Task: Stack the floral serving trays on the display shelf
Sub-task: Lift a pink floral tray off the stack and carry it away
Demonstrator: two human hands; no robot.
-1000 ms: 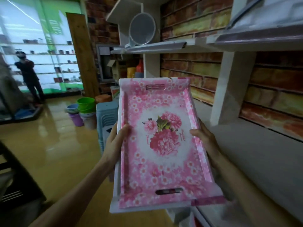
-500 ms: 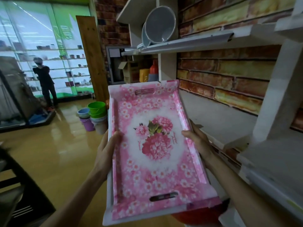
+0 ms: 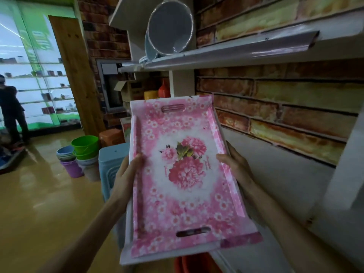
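Pink floral trays [image 3: 183, 174], empty, held both sides.

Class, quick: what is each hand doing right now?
Left hand: closed in a grip on the left edge of the floral tray.
Right hand: closed in a grip on the tray's right edge.

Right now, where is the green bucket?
In the head view, the green bucket sits on the floor at left, atop a stack of buckets, left of the pink floral tray and a blue stool.
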